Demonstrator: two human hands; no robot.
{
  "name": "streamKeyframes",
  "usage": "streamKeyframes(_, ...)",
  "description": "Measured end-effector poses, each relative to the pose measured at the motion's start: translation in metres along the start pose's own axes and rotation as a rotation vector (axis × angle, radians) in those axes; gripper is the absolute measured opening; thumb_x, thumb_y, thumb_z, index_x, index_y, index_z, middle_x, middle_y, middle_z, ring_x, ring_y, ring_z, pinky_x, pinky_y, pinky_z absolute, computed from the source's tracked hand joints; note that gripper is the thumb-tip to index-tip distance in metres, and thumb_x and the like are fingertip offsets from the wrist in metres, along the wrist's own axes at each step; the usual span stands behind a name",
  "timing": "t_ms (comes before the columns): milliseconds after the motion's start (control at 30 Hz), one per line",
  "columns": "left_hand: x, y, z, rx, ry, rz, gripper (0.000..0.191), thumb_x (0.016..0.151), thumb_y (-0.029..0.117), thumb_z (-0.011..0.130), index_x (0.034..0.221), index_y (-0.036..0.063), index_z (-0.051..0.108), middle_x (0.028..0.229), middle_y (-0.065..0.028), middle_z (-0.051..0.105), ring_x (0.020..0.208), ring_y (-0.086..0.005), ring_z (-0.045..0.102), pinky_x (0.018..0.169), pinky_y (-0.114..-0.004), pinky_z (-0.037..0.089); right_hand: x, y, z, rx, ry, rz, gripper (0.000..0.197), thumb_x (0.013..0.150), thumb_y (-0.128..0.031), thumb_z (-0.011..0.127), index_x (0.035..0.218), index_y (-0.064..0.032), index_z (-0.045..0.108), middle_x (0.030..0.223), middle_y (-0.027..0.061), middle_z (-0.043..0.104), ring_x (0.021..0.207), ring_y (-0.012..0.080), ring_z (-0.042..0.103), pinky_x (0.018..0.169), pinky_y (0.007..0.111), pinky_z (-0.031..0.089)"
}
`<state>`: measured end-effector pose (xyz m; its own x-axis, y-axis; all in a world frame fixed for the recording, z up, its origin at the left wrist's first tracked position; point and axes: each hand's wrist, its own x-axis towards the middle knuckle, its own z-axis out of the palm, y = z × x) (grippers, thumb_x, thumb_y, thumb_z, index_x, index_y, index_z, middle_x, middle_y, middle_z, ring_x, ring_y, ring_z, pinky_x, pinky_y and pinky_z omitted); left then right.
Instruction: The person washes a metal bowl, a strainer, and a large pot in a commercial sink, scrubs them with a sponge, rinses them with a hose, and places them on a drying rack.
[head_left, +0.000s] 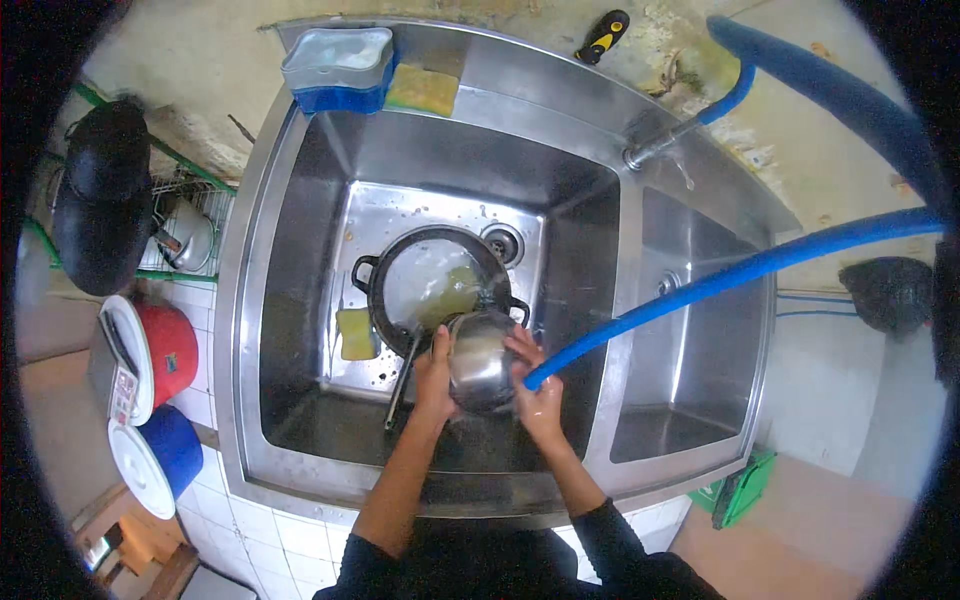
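Observation:
A round stainless steel bowl or pot (484, 360) is tilted over the near side of a black two-handled pan (381, 307) in the left sink basin. My left hand (435, 379) grips its left side. At its right side, my right hand (538, 390) holds the end of a blue hose (637, 319), with fingers against the metal. Cloudy water (431, 274) fills the pan. A utensil with a long thin handle (401, 386) leans on the pan's near rim. Left of the pan lies a yellow-green sponge (355, 334).
The steel sink rim (232, 360) surrounds two basins. A blue-based plastic container (337, 71) and another sponge (422, 90) sit on the back ledge. Beside them, a tap (660, 142) stands at the divider. A black-yellow handle (604, 36) lies behind. Lidded buckets (169, 349) stand left.

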<state>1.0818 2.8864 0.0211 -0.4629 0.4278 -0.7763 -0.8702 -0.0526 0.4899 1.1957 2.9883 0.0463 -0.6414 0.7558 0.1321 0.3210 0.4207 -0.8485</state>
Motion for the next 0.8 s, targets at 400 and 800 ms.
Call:
streamKeyframes(400,0.004,0.006,-0.028,0.132,-0.023,-0.085,0.048,0.083,0.048,0.059,0.096,0.0029,0.061,0.083,-0.006,0.062,0.073,-0.0171,0.062,0.065,-0.032,0.051,-0.017,-0.013,-0.003,0.301,0.004,0.535,0.032,0.092,-0.023,0.049,0.117,-0.0038,0.057,0.121,0.0156,0.056,0.122,0.0271,0.044,0.1,0.035,0.032)
streamKeyframes(800,-0.028,0.021,-0.013,0.346,-0.071,-0.059,0.043,0.087,0.043,0.056,0.081,0.001,0.064,0.075,-0.0032,0.061,0.065,-0.011,0.057,0.056,-0.027,0.046,-0.004,-0.025,0.006,0.219,-0.243,0.281,0.035,0.092,-0.027,0.05,0.115,-0.002,0.057,0.115,0.0123,0.059,0.114,0.0192,0.049,0.098,0.032,0.034)
